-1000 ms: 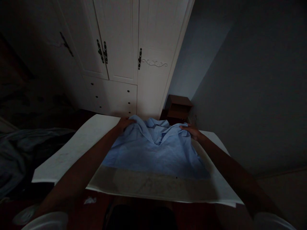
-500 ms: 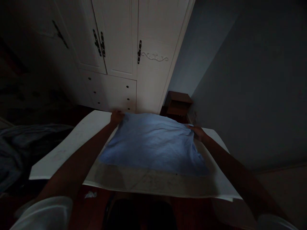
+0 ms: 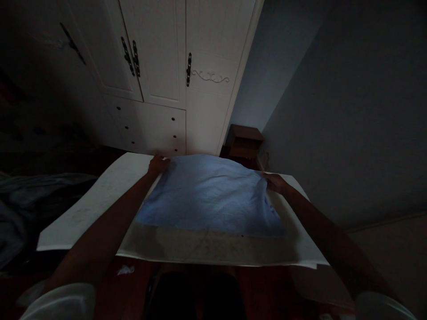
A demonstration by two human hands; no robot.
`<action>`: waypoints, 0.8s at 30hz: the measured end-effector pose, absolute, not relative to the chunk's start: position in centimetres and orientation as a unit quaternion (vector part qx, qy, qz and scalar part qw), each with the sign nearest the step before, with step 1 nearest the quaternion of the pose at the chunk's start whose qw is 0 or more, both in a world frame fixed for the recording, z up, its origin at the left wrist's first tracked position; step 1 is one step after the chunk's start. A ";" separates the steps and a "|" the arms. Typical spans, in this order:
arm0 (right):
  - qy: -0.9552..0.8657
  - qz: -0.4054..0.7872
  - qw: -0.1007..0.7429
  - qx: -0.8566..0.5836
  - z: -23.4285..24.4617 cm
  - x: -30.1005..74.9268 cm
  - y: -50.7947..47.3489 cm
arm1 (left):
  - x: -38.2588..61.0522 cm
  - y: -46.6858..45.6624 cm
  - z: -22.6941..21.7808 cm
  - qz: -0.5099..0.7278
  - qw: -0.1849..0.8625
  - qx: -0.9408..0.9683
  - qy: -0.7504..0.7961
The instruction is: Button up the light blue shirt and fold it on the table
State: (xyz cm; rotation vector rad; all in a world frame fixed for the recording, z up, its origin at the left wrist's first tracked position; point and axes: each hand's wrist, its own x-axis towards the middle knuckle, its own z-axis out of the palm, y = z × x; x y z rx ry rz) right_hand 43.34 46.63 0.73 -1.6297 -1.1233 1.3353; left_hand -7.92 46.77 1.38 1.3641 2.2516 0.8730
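A light blue cloth (image 3: 207, 195), perhaps a garment, lies spread over a white board-like surface (image 3: 90, 200), with soft creases across its middle and right side. At the cloth's far left corner, my left hand (image 3: 158, 164) is closed on the edge. My right hand (image 3: 275, 182) grips the far right corner, its fingers pressed together on the fabric. Both arms reach forward on either side of the cloth. Dim light hides the exact finger positions.
Beyond the board stands a white wardrobe (image 3: 160, 53) with dark handles and drawers. A small brown cabinet (image 3: 245, 138) sits by the grey wall (image 3: 360, 111). Dark fabric (image 3: 40, 200) is heaped at left. A crumpled white scrap (image 3: 126, 270) lies on the reddish floor.
The cloth lies flatter and smoother, its near edge slightly farther from me. Both hands keep hold of the far corners. The view has shifted slightly.
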 end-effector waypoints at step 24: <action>-0.650 0.267 0.178 -0.689 0.7 43.3 33.7 | -8.0 25.2 -0.7 0.285 0.116 0.527 0.792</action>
